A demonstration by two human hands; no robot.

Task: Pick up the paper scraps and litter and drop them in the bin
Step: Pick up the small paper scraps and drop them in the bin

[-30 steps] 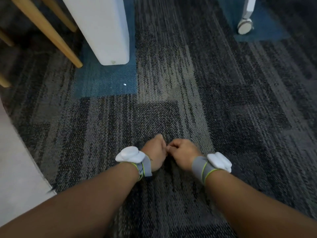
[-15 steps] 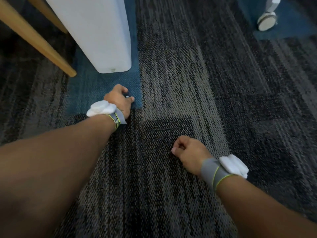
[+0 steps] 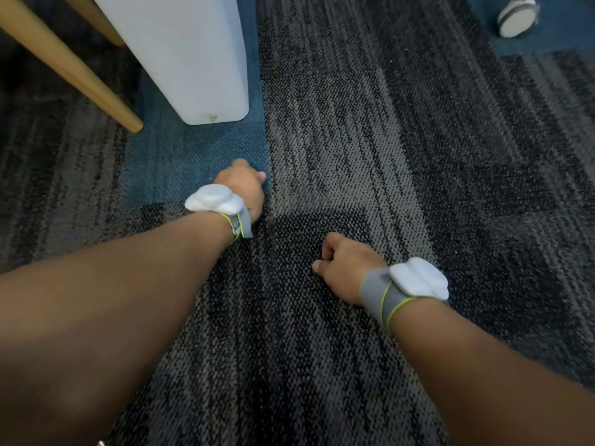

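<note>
Carpet (image 3: pixel 354 130) fills the view: grey-and-black striped tiles, with a blue tile (image 3: pixel 193 162) at upper left. My left hand (image 3: pixel 243 188) reaches forward and rests low at the near right corner of that blue tile, right at the seam with the grey striping. Its fingers (image 3: pixel 260 176) are curled into a fist with the tips turned down toward the carpet; whether they grip a paper scrap I cannot tell, since the hand hides whatever lies under it. My right hand (image 3: pixel 346 268) sits nearer to me and to the right, over a dark tile, well apart from the left. Its fingers (image 3: pixel 325 249) are likewise curled closed, thumb pressed along the side; whether anything lies inside the fist I cannot tell. Each wrist carries a grey band with a yellow-green line and a white rounded device: the left wrist device (image 3: pixel 214 198), the right wrist device (image 3: pixel 418 278).

Beyond the left hand, a white rectangular upright (image 3: pixel 180 53) stands on the blue tile. A slanted wooden leg (image 3: pixel 74 69) meets the carpet just left of it. A pale castor wheel (image 3: pixel 515 22) sits at upper right on another blue tile. A few tiny pale specks dot the carpet at right, too small to identify.
</note>
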